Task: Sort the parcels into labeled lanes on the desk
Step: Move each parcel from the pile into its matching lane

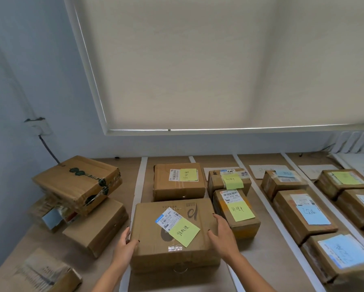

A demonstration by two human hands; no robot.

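Cardboard parcel (174,234) with a yellow sticky note (184,230) lies on the desk (259,264), in the lane right of the leftmost white strip (140,184). Left hand (125,244) presses its left edge and right hand (224,233) its right edge, fingers spread, gripping it between them. Behind it sits 1 more yellow-noted parcel (178,181).
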